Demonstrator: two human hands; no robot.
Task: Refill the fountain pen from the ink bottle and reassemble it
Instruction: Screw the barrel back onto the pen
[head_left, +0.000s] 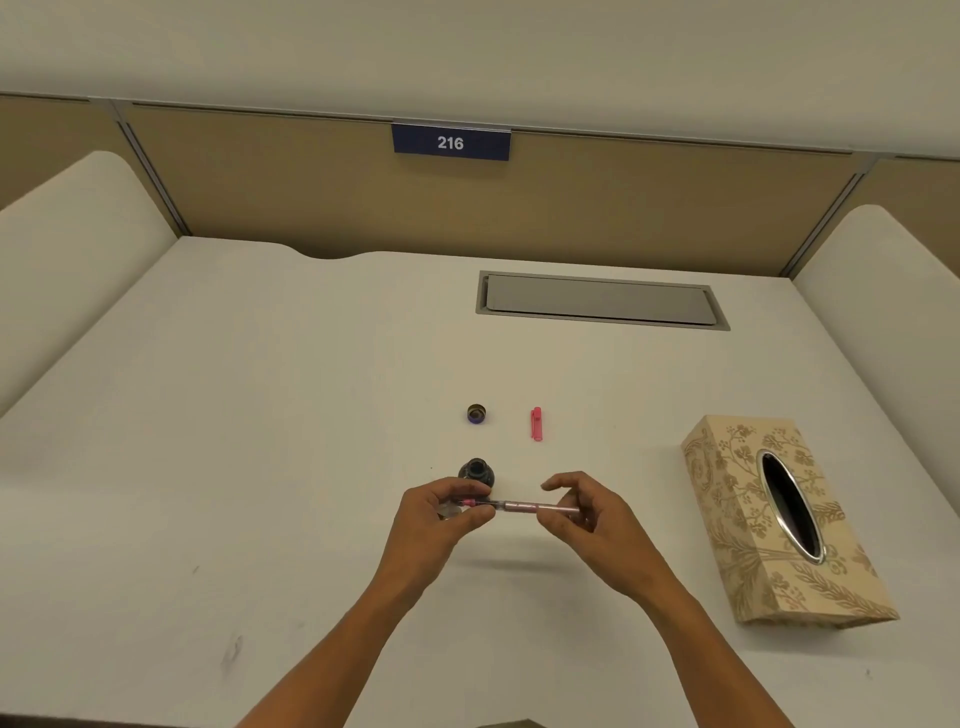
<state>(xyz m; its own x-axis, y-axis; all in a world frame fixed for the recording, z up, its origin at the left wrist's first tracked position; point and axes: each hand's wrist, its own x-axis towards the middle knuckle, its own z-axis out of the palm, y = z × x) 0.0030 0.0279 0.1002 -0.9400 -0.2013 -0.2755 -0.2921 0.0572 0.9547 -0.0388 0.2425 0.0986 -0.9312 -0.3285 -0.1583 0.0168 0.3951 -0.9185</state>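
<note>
A pink translucent fountain pen (519, 505) lies level in the air between both hands, just in front of the open ink bottle (476, 472). My left hand (441, 517) pinches its nib end; the nib itself is hidden by the fingers. My right hand (582, 512) grips the barrel end with thumb and fingers. The dark ink bottle stands uncapped on the desk, right behind my left hand. Its round cap (476, 414) rests farther back. The pink pen cap (536, 424) lies to the right of the bottle cap.
A patterned beige tissue box (737, 525) lies on the white desk (260, 467) to the right of my hands. A grey cable hatch (597, 300) is set in the desk at the back. Partition walls close three sides.
</note>
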